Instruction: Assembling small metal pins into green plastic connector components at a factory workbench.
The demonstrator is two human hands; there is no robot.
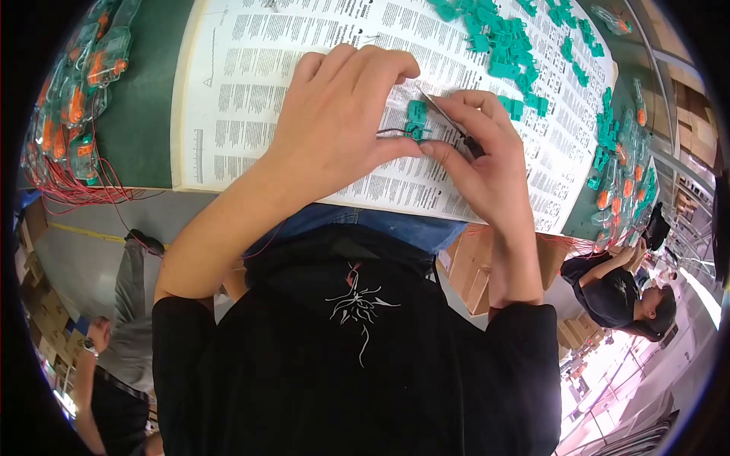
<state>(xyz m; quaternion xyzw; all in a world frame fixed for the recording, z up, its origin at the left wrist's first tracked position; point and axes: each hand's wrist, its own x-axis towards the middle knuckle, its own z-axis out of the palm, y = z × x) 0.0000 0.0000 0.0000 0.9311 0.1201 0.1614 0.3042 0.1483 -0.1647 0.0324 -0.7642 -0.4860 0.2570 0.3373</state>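
Note:
A small green plastic part [416, 118] with a dark wire [391, 131] lies between my hands, over a printed sheet. My left hand [334, 114] curls around it from the left, its thumb at the part's lower end and its index finger bent above. Something clear and shiny [398, 97] shows inside that curl; its shape is hard to make out. Closed around a thin pointed metal tool [449, 115] with a dark end, my right hand [490, 156] has its thumb tip close to the left thumb and the green part. The tool slants up and left.
Many loose green parts [506, 49] lie on the printed sheet [251, 99] at the far right. Clear housings with orange pieces [76, 106] and red wires [76, 182] pile at the left table edge; similar housings [620, 175] sit at the right. Other people are beyond both sides.

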